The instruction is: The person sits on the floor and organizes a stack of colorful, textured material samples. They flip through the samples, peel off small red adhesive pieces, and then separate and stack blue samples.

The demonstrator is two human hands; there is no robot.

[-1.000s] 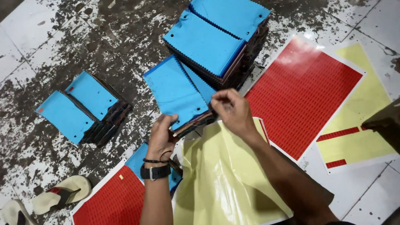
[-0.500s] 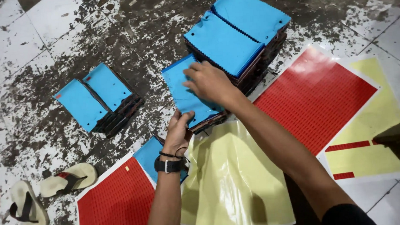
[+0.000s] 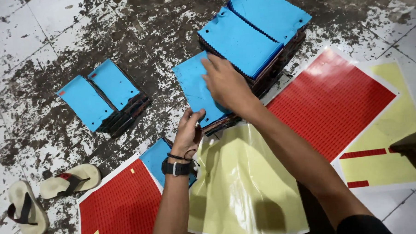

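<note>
A worn, stained tile floor (image 3: 53,39) carries everything in this head view. Largest on it is a red sticker sheet (image 3: 336,103) at right, its edge overlapping a yellow backing sheet (image 3: 393,138) that keeps a few red strips. A glossy yellow sheet (image 3: 243,189) lies between the person's forearms, and a second red sheet (image 3: 121,207) sits at lower left. At top centre stands a tall stack of blue swatch cards (image 3: 255,32) (two piles side by side, with pinked edges); a smaller blue stack (image 3: 99,97) lies well apart at left. The near blue swatch stack (image 3: 195,92) sits just beside the tall one. The right hand (image 3: 225,82) lies flat on its top card, fingers spread, holding nothing. The left hand (image 3: 188,134), with a watch at the wrist, pinches that stack's near edge between thumb and fingers. Another blue card (image 3: 156,160) shows under the left wrist. Two sandals (image 3: 44,194) rest at lower left.
</note>
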